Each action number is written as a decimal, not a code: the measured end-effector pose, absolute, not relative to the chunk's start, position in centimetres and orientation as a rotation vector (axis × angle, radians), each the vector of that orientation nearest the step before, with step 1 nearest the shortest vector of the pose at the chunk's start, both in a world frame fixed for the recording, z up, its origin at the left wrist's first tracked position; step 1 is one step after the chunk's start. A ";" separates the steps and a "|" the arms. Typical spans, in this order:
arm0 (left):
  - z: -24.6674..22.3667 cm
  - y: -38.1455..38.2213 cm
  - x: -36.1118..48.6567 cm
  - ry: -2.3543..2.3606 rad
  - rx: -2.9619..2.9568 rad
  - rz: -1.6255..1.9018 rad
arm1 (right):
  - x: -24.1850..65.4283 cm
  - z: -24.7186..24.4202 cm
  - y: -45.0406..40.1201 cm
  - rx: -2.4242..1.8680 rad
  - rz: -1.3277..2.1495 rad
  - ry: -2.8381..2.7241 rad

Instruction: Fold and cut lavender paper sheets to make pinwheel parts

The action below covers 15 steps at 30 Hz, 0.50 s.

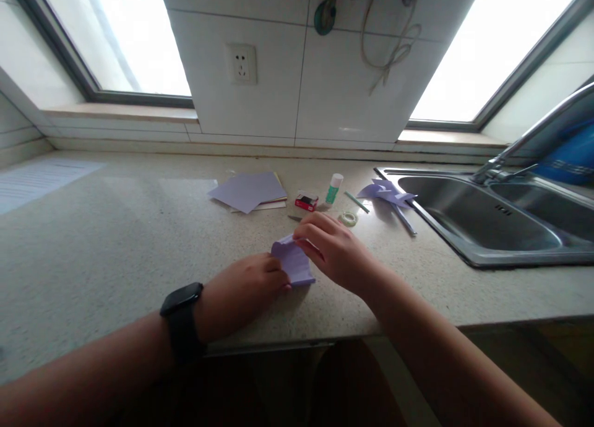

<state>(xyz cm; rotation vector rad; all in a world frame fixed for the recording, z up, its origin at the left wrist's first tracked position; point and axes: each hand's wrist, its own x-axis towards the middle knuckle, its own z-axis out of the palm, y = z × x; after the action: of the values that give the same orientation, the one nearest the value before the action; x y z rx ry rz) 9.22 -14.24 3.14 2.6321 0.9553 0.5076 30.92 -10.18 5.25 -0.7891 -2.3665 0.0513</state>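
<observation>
A small piece of purple paper [297,263], creased and curling at its top edge, lies on the counter between my hands. My left hand [250,284], with a black watch on its wrist, is closed on the paper's lower left side. From the right, my right hand [331,247] pinches the upper edge with thumb and fingers. Just beyond my right hand sit a roll of tape [348,218], a glue stick [333,190] with a white cap, and a small red and black box [306,200]. The tip of a thin grey object [294,218] shows beside my right fingers.
A stack of purple and pale paper sheets [250,190] lies behind my hands. A green stick [357,202] and a purple paper pinwheel [386,193] on a stick rest near the steel sink [473,254]. A printed sheet [39,178] lies far left.
</observation>
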 end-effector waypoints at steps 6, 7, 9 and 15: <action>3.8 -14.4 9.2 0.952 2.586 0.393 | 31.2 4.9 -13.9 -0.729 0.091 -2.521; 4.0 -14.5 9.2 0.940 2.577 0.387 | 31.3 4.4 -14.3 -0.723 0.071 -2.552; 4.3 -14.7 9.2 0.931 2.566 0.379 | 31.5 3.4 -14.9 -0.725 0.047 -2.586; 4.7 -14.9 9.3 0.950 2.561 0.324 | 31.8 1.8 -15.3 -0.734 0.042 -2.599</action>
<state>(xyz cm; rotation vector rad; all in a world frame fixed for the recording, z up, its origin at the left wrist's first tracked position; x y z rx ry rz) 9.35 -14.88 4.75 2.5614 0.9497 0.3238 31.76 -15.33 1.80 -0.7343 -2.5991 0.0416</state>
